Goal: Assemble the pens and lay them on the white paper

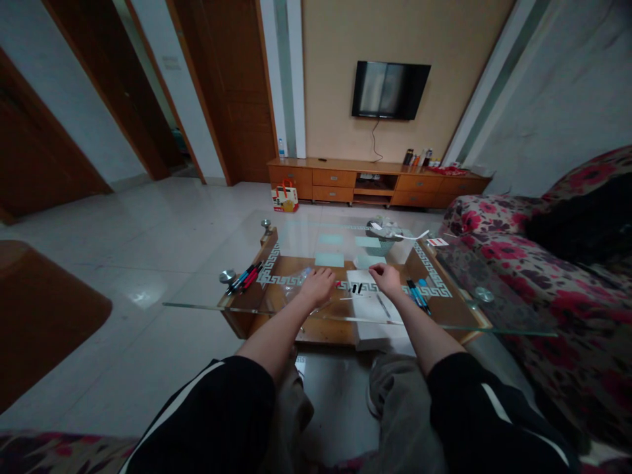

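Note:
Over the glass table, my left hand is low, its fingers bent, near a clear plastic bag; whatever is under the fingers is hidden. My right hand has thumb and fingertips pinched together, and anything between them is too small to make out. Between the hands lie small black pieces and thin pale sticks. Several red, blue and black pens lie at the left, and more blue and black pens lie right of my right hand.
A white box shows beneath the glass. A bowl with plastic in it stands at the far right of the table, near a small white card. The floral sofa borders the right side.

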A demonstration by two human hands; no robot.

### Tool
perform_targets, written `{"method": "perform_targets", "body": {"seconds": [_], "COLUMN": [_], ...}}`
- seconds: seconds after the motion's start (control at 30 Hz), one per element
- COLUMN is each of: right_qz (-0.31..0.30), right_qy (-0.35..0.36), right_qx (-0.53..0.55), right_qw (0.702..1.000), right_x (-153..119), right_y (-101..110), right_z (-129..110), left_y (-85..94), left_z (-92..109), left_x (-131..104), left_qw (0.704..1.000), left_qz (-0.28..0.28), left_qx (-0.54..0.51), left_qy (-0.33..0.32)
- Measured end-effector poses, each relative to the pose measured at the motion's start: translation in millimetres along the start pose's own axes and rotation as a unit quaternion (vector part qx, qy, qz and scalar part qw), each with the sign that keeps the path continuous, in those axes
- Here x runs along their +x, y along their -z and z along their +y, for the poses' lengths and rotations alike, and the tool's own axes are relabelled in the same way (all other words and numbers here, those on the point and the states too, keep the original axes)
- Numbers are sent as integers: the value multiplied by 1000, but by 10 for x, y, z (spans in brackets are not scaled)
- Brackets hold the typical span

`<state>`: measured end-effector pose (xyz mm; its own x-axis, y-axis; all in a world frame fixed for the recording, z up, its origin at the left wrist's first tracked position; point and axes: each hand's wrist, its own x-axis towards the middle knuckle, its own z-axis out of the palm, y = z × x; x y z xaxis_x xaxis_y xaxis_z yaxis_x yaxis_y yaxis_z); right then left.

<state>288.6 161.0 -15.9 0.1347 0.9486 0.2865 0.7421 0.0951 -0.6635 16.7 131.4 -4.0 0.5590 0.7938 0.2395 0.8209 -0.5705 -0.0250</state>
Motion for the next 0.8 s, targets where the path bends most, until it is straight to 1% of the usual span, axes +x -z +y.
{"method": "perform_targets", "body": {"seconds": [0.07, 0.17, 0.3, 0.37, 0.5, 0.63, 0.8], "right_qz": [-23, -62, -120, -137, -141, -147, -145], "right_qy": [-5, 9, 53, 76, 99, 100, 101], "right_qx": [3, 14, 8, -13, -38, -62, -81], "right_qw": [1000, 998, 991, 988, 984, 982, 981], "right_x": [134, 320, 507, 567, 617, 604, 567], "right_y": [-47, -137, -269, -324, -419, -495, -523], "right_z": [39, 106, 176, 176, 107, 51, 51], "left_y": [-30, -69, -120, -139, -156, -147, -131], "left_z": [-47, -103, -143, -146, -133, -123, -124], "left_x": [50, 137, 240, 278, 321, 326, 310], "left_qw": [1000, 1000, 1000, 1000, 1000, 1000, 1000], "left_qz": [5, 10, 15, 9, 2, 2, 11], "left_qx": [1, 2, -6, -11, -14, -14, -9], "left_qy": [-2, -10, -11, -7, -2, -5, -17]}}
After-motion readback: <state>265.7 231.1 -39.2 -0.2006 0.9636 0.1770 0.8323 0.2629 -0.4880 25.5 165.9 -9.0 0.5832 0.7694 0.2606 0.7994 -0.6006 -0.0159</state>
